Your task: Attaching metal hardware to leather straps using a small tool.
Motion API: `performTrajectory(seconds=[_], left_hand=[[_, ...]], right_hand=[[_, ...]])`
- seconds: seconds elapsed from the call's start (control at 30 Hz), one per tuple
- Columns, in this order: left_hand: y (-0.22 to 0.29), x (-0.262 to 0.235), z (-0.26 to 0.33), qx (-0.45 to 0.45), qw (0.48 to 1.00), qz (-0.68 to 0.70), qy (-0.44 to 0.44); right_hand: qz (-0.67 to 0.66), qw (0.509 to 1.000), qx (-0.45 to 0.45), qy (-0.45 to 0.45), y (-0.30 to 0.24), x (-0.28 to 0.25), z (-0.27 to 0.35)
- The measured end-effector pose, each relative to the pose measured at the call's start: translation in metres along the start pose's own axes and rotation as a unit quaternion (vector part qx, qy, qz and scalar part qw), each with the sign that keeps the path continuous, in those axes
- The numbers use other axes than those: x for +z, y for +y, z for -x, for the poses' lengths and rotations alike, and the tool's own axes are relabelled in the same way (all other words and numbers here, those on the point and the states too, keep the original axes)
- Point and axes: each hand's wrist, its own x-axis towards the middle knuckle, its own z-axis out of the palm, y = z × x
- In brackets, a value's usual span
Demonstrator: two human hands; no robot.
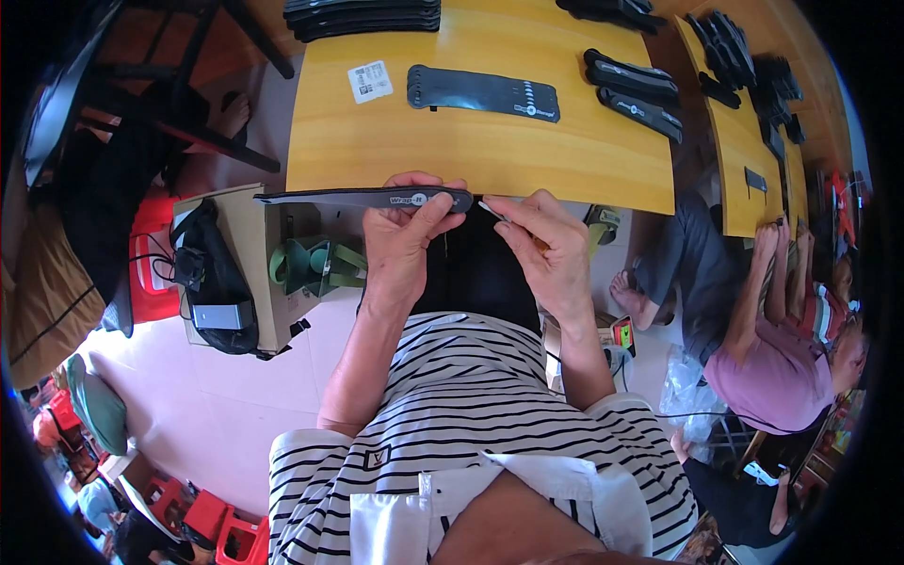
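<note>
At the near edge of the yellow surface [377,141], your left hand [400,235] grips a dark strap [363,198] edge-on; right hand [546,250] pinches a thin tool [504,218] by its tip. Finished-looking straps [363,17] lie stacked beyond; this one looks mid-work.

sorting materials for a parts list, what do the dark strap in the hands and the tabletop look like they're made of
The dark strap in the left hand looks like matte synthetic fabric or rubbery foam: thin, flat, no shine; which one is unclear. The tabletop looks like yellow wood or wood-look laminate: smooth, with faint straight grain lines and a soft sheen.
</note>
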Motion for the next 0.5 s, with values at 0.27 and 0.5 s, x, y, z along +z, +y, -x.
performTrajectory(seconds=[0.27, 0.5], left_hand=[[-0.0004, 0.0014, 0.0011, -0.004, 1.0, -0.014, -0.028], [-0.0003, -0.0001, 0.0004, 0.001, 0.999, -0.026, -0.034]], right_hand=[[0.069, 0.995, -0.061, 0.024, -0.0011, 0.0032, -0.0031], [0.12, 0.99, -0.071, 0.031, 0.0002, 0.0024, -0.0027]])
